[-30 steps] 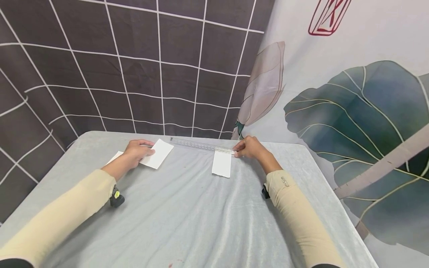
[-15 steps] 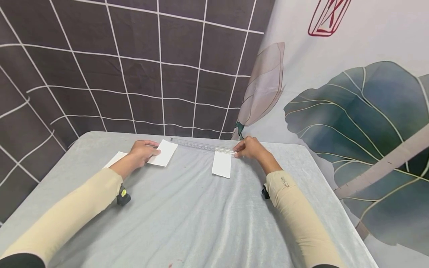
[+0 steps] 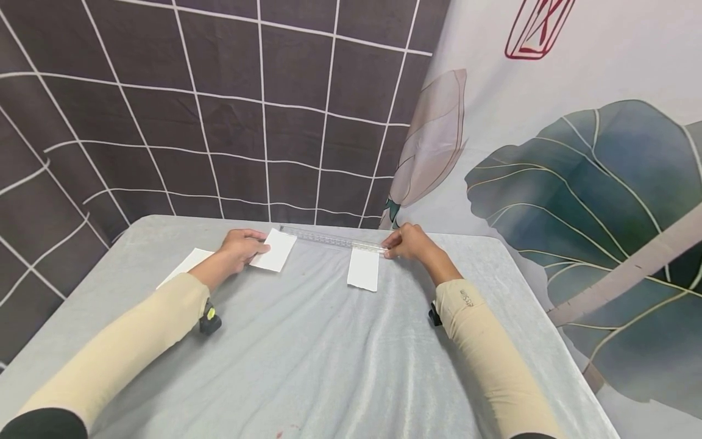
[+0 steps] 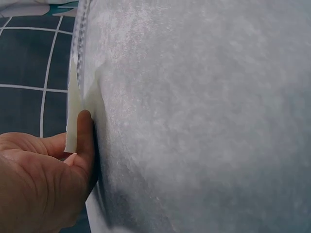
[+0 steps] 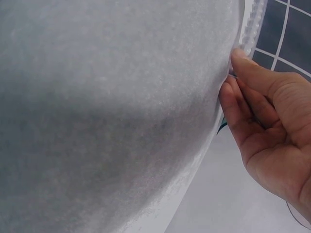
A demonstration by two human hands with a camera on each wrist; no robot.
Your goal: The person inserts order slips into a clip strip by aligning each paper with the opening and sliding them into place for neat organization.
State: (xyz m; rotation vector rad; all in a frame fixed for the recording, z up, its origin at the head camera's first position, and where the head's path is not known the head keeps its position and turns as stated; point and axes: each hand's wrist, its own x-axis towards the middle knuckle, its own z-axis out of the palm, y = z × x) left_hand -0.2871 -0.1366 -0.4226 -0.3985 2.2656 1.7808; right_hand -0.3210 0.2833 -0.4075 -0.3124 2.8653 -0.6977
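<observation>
Between thumb and fingers my left hand (image 3: pixel 241 249) pinches the left edge of a white paper card (image 3: pixel 277 250), held tilted just over the table. In the left wrist view the card (image 4: pixel 73 111) shows nearly edge-on. A long clear plastic strip (image 3: pixel 318 238) with a row of small bumps lies along the table's far edge; the held card's upper right corner reaches its left end. My right hand (image 3: pixel 410 242) pinches the strip's right end with thumb and fingertips. A second white card (image 3: pixel 363 268) lies flat on the table, its top edge at the strip near the right hand.
Another white paper (image 3: pixel 186 263) lies at the left, partly hidden by my left forearm. A pale grey cloth with soft folds covers the table (image 3: pixel 307 353). Behind its far edge hangs a dark curtain with white grid lines (image 3: pixel 219 122); a leaf-print curtain (image 3: pixel 548 171) hangs at the right.
My left hand has moved right with its card, bringing it up to the strip's left end. More of the paper behind the left forearm shows. The right hand, strip and second card stay put.
</observation>
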